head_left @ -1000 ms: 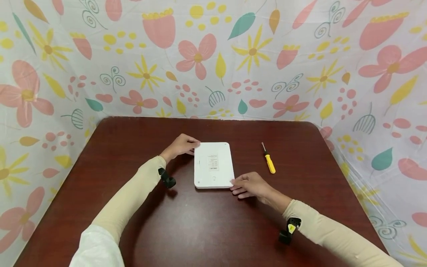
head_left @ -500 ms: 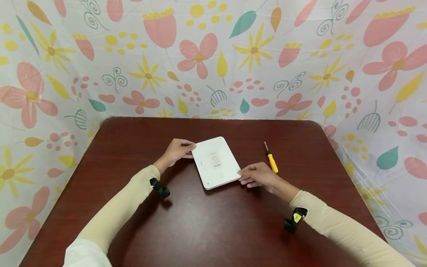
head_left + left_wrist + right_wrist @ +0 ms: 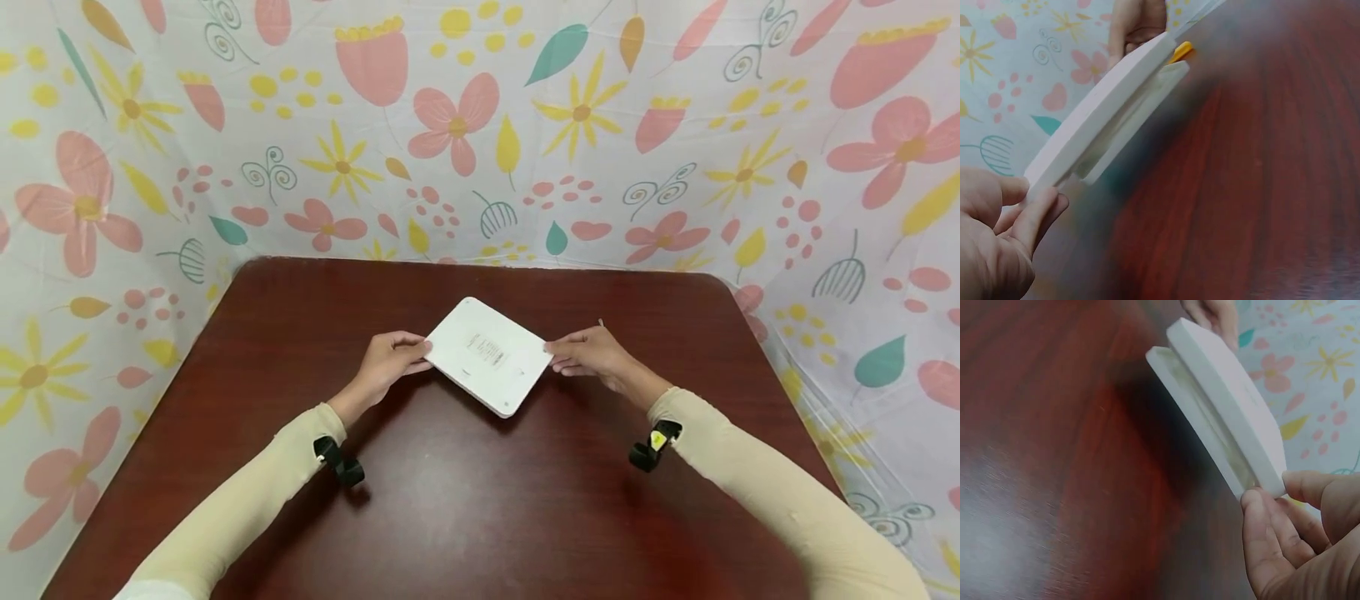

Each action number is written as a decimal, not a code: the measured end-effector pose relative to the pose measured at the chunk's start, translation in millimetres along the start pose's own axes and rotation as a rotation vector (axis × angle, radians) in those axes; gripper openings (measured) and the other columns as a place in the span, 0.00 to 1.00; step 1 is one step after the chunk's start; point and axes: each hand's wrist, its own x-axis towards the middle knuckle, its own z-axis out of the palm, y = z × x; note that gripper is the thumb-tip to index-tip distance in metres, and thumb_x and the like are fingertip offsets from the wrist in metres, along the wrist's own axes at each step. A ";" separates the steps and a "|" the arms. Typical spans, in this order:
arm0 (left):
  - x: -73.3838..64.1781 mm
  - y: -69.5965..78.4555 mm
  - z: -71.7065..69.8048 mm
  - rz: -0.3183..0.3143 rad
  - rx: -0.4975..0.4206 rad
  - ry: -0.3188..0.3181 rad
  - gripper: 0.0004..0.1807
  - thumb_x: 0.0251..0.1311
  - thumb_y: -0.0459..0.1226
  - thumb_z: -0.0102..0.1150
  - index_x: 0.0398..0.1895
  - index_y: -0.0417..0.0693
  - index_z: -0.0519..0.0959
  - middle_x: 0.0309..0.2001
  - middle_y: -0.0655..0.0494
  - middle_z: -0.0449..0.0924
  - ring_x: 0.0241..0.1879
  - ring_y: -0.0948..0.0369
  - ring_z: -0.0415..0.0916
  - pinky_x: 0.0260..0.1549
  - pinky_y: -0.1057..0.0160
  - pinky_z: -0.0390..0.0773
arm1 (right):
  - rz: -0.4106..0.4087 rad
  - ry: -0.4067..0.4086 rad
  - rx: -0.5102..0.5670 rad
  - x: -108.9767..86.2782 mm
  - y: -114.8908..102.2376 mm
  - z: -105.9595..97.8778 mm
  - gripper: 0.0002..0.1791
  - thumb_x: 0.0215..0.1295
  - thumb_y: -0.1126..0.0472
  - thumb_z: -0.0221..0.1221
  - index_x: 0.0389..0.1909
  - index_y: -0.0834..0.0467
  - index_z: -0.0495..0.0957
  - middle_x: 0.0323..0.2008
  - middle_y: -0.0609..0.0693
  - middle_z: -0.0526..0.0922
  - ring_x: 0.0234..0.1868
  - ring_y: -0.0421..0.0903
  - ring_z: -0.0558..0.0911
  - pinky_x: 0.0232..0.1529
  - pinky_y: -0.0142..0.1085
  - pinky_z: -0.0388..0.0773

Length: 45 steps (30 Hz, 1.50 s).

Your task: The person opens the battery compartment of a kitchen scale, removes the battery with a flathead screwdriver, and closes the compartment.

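We pinch a white flat device (image 3: 491,358) at opposite corners, left hand (image 3: 386,362) and right hand (image 3: 596,354), above the table (image 3: 450,508). The print on its label (image 3: 489,351) is too small for us to read. Beyond, a yellow-handled tool (image 3: 1181,51) is mostly hidden; the sleeves (image 3: 247,492) run out of frame.

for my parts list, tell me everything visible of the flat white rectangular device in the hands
The white rounded rectangular plastic-looking device has a flat face with a printed label and small marks near corners. Edge-on, a thick slab and thinner layer show a gap between. It sits diagonally, seemingly above the dark red wooden table, opposite corners pinched by the person's left hand and right hand.
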 end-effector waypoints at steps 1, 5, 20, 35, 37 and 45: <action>-2.8 -0.7 -0.2 -0.003 -0.002 0.002 0.15 0.66 0.25 0.62 0.52 0.20 0.77 0.43 0.40 0.82 0.35 0.61 0.86 0.44 0.58 0.88 | 0.000 0.005 0.002 3.7 -1.5 -0.9 0.24 0.68 0.58 0.68 0.56 0.74 0.80 0.31 0.53 0.88 0.34 0.45 0.89 0.44 0.38 0.88; -11.5 -4.4 -0.6 -0.012 -0.004 -0.006 0.14 0.65 0.23 0.62 0.50 0.19 0.77 0.44 0.40 0.82 0.35 0.60 0.87 0.44 0.59 0.87 | 0.000 0.026 0.007 18.8 -8.0 -3.5 0.25 0.67 0.57 0.69 0.55 0.73 0.80 0.29 0.51 0.88 0.34 0.45 0.89 0.47 0.41 0.87; -31.4 -17.4 5.4 -0.076 -0.043 -0.066 0.11 0.67 0.24 0.61 0.47 0.23 0.74 0.44 0.40 0.79 0.37 0.52 0.88 0.48 0.60 0.86 | 0.002 0.073 0.008 61.0 -16.0 0.2 0.26 0.65 0.57 0.70 0.55 0.72 0.81 0.25 0.46 0.86 0.28 0.39 0.86 0.43 0.35 0.88; -9.7 -19.6 13.6 -0.036 -0.098 -0.089 0.09 0.66 0.22 0.60 0.46 0.23 0.74 0.44 0.39 0.78 0.36 0.53 0.88 0.49 0.58 0.86 | -0.005 0.115 -0.020 72.2 -18.1 -15.8 0.27 0.66 0.55 0.70 0.56 0.72 0.80 0.26 0.45 0.86 0.29 0.39 0.86 0.43 0.35 0.88; -7.1 -18.0 14.9 -0.035 -0.102 -0.088 0.09 0.66 0.21 0.60 0.46 0.23 0.74 0.43 0.39 0.79 0.35 0.53 0.88 0.48 0.58 0.86 | 0.000 0.115 -0.021 72.2 -18.0 -17.6 0.27 0.66 0.55 0.70 0.56 0.71 0.80 0.26 0.45 0.86 0.29 0.39 0.86 0.42 0.35 0.88; -17.7 -24.3 0.6 -0.118 -0.048 -0.062 0.11 0.67 0.25 0.61 0.48 0.25 0.76 0.41 0.41 0.81 0.32 0.56 0.88 0.45 0.61 0.87 | 0.021 0.066 -0.049 75.5 -2.2 1.7 0.27 0.68 0.54 0.68 0.58 0.72 0.79 0.29 0.46 0.86 0.32 0.41 0.86 0.43 0.36 0.88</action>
